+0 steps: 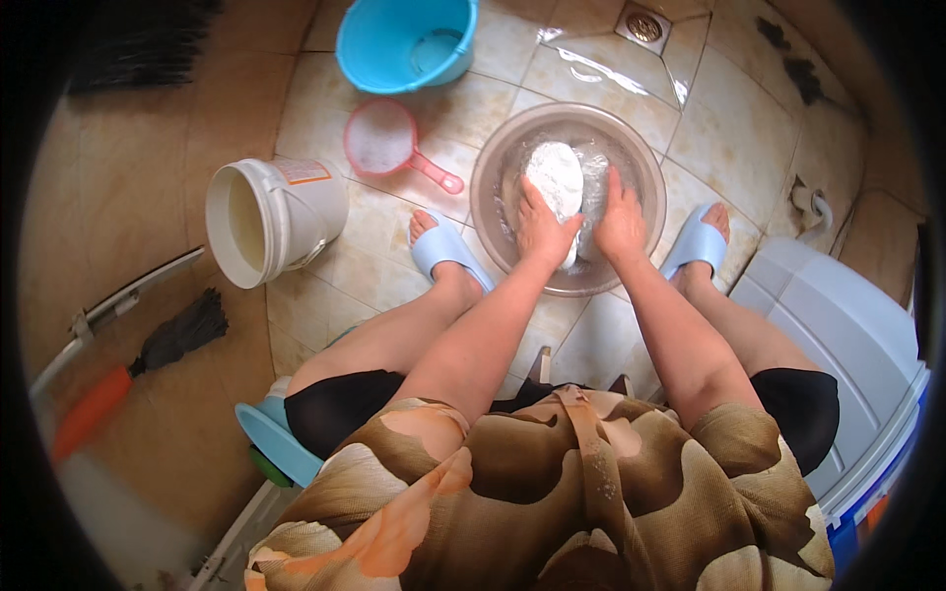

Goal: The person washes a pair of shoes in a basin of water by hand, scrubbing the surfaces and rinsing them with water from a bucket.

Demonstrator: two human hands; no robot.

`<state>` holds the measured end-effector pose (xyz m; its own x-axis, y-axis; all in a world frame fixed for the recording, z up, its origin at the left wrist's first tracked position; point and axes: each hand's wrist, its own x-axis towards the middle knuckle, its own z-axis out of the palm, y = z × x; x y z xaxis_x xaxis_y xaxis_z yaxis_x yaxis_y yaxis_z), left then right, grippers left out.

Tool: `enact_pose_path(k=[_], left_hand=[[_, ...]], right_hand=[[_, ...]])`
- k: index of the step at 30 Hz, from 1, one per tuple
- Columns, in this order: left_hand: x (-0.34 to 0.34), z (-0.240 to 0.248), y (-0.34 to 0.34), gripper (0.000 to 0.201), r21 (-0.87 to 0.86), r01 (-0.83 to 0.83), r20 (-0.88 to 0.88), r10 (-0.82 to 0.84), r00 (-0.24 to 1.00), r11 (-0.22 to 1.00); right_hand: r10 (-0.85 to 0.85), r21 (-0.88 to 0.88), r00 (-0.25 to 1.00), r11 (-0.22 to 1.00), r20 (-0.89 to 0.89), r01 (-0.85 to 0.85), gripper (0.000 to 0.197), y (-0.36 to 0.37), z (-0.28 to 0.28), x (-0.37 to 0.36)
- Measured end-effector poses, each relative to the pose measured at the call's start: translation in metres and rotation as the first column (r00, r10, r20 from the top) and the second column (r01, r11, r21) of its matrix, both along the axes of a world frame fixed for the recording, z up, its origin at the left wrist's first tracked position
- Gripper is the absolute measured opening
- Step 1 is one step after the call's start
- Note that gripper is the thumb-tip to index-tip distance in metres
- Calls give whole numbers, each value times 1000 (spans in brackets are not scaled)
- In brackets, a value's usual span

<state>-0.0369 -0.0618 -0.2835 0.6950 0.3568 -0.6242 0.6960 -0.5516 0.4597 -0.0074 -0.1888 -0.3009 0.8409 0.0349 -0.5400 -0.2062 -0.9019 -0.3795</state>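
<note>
A round grey-brown basin (485, 239) of water stands on the tiled floor between my feet. In it lies a long white shoe (554, 169), partly under water. My left hand (541, 229) holds the shoe at its near part, with the fingers along its left side and the thumb across toward the right. My right hand (621, 225) is open at the basin's right side, fingers stretched out and pointing away from me, apart from the shoe. Rippling, shiny water between the hands blurs what lies below.
Left of the basin are a pink dipper (381, 137) with whitish contents and a white bucket (312, 212) on its side. A blue tub (404, 44) stands farther back, near a floor drain (645, 27). A brush with an orange handle (94, 409) is at left, a grey plastic bin-like unit (823, 310) at right.
</note>
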Motion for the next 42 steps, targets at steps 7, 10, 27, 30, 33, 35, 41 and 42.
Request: enact_pose_path(k=[7, 10, 27, 30, 33, 35, 41, 42], left_hand=[[-8, 4, 12, 113, 83, -80, -73, 86, 994, 993], [4, -4, 6, 105, 101, 1, -143, 14, 990, 995], [-5, -3, 6, 111, -3, -50, -17, 50, 999, 999], [-7, 6, 5, 112, -11, -77, 24, 77, 997, 997], [-9, -2, 6, 112, 43, -46, 11, 46, 999, 998], [-7, -12, 7, 111, 72, -28, -43, 31, 999, 997], [7, -35, 1, 103, 119, 6, -229, 22, 973, 993], [6, -36, 1, 96, 105, -22, -181, 41, 983, 994]], right_hand=[[16, -51, 996, 998, -84, -20, 106, 30, 15, -10], [20, -88, 991, 996, -132, -32, 105, 33, 4, -2], [-59, 87, 995, 994, -81, 66, 109, 19, 11, -2], [-93, 162, 993, 983, 72, 81, 110, 12, 15, -12], [-104, 169, 981, 983, 162, 76, 110, 7, 6, -18], [-100, 144, 981, 987, 164, 76, 110, 8, 1, -17], [-89, 83, 996, 993, -13, 90, 107, 14, -27, -8], [-77, 59, 997, 995, -27, 79, 106, 15, -32, -9]])
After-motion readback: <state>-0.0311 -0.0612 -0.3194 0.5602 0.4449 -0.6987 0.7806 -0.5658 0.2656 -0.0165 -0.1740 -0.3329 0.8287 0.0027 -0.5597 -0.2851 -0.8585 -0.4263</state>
